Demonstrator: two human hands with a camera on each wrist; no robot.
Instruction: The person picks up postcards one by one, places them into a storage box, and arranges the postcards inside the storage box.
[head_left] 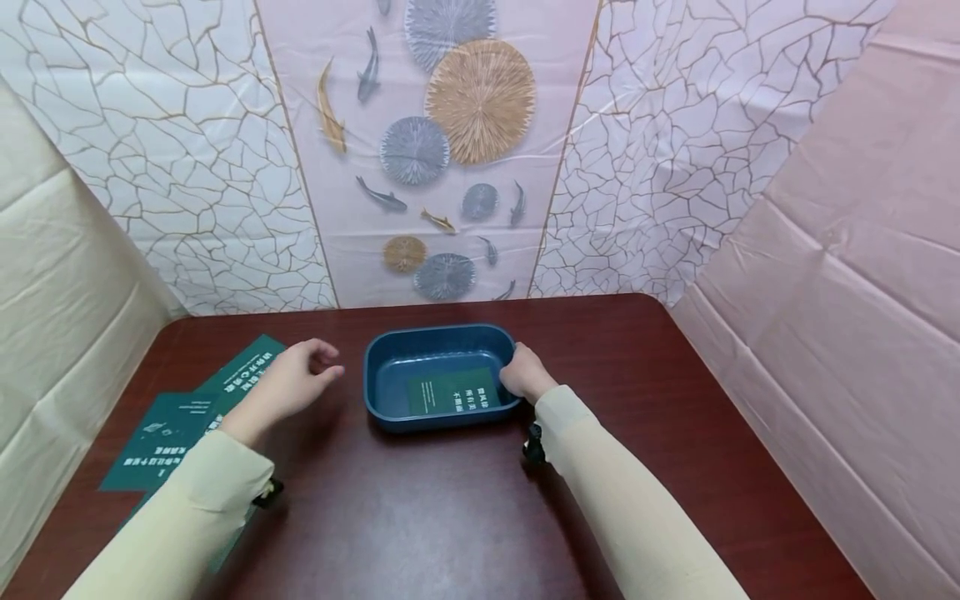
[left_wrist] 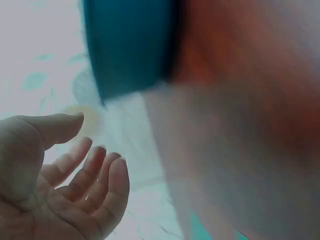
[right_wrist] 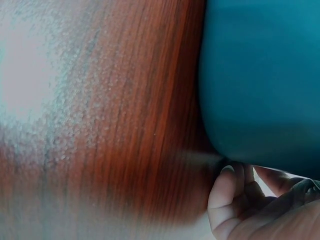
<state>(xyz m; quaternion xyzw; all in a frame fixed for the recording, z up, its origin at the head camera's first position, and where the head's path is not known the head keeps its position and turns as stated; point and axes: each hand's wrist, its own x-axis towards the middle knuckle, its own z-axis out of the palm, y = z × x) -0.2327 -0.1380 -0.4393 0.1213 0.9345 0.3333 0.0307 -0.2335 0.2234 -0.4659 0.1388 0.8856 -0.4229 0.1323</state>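
A dark blue rectangular tray (head_left: 440, 423) with rounded corners stands near the far middle of the table. Inside it lies a green card (head_left: 453, 392) with white print. My right hand (head_left: 527, 375) grips the tray's right end, its thumb over the rim. In the right wrist view, curled fingers (right_wrist: 225, 187) sit against the tray's blue outer wall (right_wrist: 265, 85). To the tray's left, apart from it, my left hand (head_left: 296, 379) hovers with fingers loosely bent and nothing in them. The left wrist view shows that hand (left_wrist: 75, 195) near the blurred tray end (left_wrist: 132, 50).
Several green printed sheets (head_left: 161, 437) overlap on the table's left side, partly hidden under the left arm. The dark red-brown table (head_left: 420, 517) ends at a patterned cloth backdrop (head_left: 442, 233). Pale cloth walls (head_left: 847, 275) flank both sides.
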